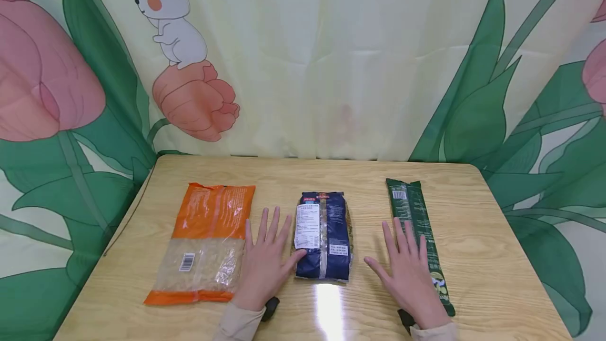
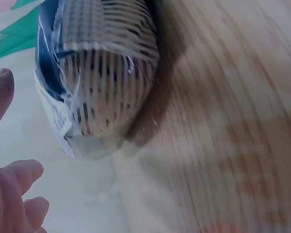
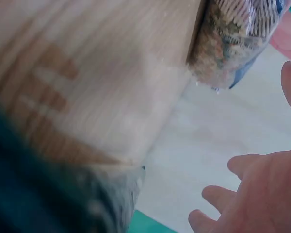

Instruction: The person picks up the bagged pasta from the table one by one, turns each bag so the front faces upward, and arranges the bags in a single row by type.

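Three food packages lie side by side on the wooden table. My left hand is spread with straight fingers between an orange-and-clear plastic bag and a dark blue AGNESI bag. Its thumb overlaps the blue bag's lower left edge in the head view. In the left wrist view the bag's striped clear side stands just past the fingers. My right hand, fingers also straight and apart, overlaps a long, narrow green packet and hides part of its middle. Neither hand grips anything.
The light wood table has rounded back corners. Behind it hangs a pale curtain printed with tulips, leaves and a white cartoon animal. A dark strap sits at the left wrist, another at the right.
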A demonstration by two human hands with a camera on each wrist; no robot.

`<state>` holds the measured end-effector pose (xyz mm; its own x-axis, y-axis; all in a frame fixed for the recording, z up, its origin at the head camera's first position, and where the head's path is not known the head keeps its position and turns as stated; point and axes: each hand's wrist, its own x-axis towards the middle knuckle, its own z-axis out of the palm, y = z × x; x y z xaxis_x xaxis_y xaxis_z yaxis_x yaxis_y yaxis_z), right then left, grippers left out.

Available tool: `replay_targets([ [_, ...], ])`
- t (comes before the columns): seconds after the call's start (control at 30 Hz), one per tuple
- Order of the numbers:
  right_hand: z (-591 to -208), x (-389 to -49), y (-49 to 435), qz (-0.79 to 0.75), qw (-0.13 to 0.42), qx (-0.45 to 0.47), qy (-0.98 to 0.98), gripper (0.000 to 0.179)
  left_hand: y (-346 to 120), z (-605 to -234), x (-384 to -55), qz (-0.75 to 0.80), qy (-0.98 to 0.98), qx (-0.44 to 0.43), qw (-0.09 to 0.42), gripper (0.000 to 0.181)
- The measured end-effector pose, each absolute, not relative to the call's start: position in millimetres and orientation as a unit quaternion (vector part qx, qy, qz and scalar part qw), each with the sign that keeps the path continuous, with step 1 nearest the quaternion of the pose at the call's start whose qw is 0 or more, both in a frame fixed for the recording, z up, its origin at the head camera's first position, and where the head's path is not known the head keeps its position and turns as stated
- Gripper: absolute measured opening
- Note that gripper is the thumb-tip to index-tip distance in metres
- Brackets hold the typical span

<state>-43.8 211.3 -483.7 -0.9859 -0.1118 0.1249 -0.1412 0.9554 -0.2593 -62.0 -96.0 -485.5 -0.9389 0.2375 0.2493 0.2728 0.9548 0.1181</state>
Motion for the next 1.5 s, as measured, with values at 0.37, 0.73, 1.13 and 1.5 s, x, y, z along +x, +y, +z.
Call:
replay_targets([
  [0.37,-477.0,-42.3,232.2,0.150,0.065,0.054,-0.985,0.092,-69.6,-478.6,-65.8,-0.126,-0.973,-0.154,0.113,0.078],
  [0.73,-474.3,-43.5,244.0,0.154,0.037,0.042,-0.986,0.092,-41.8,-476.0,-70.9,-0.134,-0.969,-0.180,0.105,0.075],
  [1.13,-474.8,-45.3,258.8,0.183,0.027,0.034,-0.982,0.094,-8.2,-469.8,-78.1,-0.142,-0.963,-0.211,0.088,0.075],
  [1.5,-474.0,-47.2,275.3,0.220,-0.031,0.013,-0.975,0.097,22.6,-464.3,-85.3,-0.178,-0.952,-0.236,0.075,0.069],
])
